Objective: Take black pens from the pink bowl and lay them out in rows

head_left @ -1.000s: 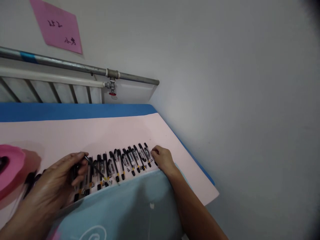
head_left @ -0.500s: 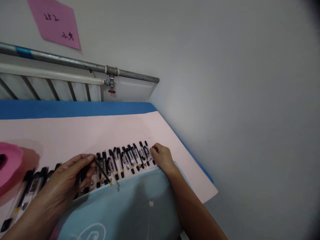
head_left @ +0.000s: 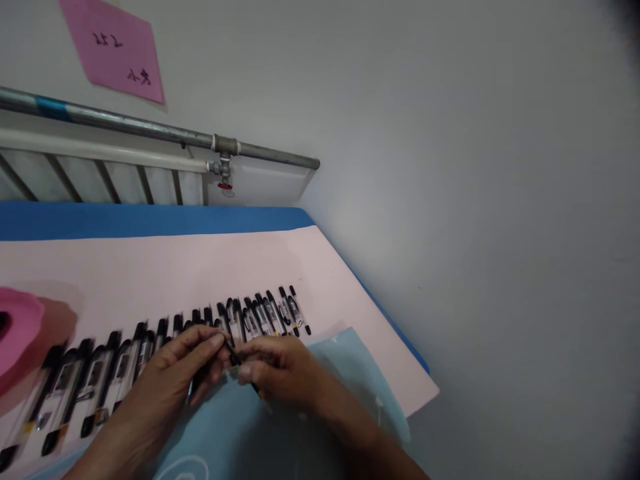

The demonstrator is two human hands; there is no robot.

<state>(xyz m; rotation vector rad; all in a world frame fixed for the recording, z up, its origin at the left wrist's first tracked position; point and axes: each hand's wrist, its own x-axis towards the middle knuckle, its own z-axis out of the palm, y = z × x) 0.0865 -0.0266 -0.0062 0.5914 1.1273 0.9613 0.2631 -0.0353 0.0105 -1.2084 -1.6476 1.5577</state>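
My left hand (head_left: 187,363) is closed, pinching the upper end of a thin black pen refill (head_left: 233,353) between thumb and forefinger. The refill slants down to the right and has a yellowish lower end. My right hand (head_left: 283,370) is closed around the refill's lower part, its thumb and fingertips bent together. Motion blur hides whether a small part is between them. Behind both hands lies a long row of disassembled pens (head_left: 273,310), with clear barrels, black ends and loose clips.
The row stretches over the pink table cover (head_left: 150,267) to the left. A pink dish (head_left: 23,320) with something dark inside stands at the left edge. Light blue cloth (head_left: 360,373) hangs below my hands. A radiator pipe (head_left: 150,127) and a wall (head_left: 475,233) border the table.
My right hand has moved left from the right end of the pen row to the refill. My left hand has shifted slightly right and down, still holding the refill.
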